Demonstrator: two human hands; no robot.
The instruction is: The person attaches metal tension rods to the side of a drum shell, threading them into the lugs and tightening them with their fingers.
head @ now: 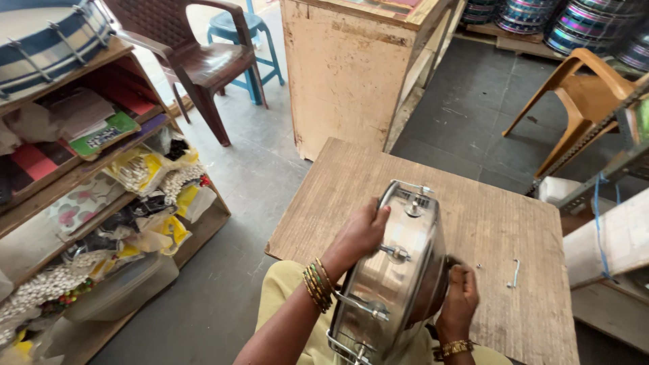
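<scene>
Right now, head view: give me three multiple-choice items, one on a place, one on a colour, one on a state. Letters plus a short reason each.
1. Where does the loose metal hook lie?
A. on the wooden table, right of the drum
B. on the shelf
C. on the brown chair

2. What colour is the stool behind the brown chair?
A. red
B. blue
C. white

3. How is the metal drum held?
A. lying flat on the floor, untouched
B. hanging from the shelf
C. on edge at the table's near side, both hands on it

Answers:
1. A: the hook rests on the bare table, clear of the drum.
2. B: seat and legs are blue.
3. C: the left hand grips the rim, the right hand is at the other side.
</scene>
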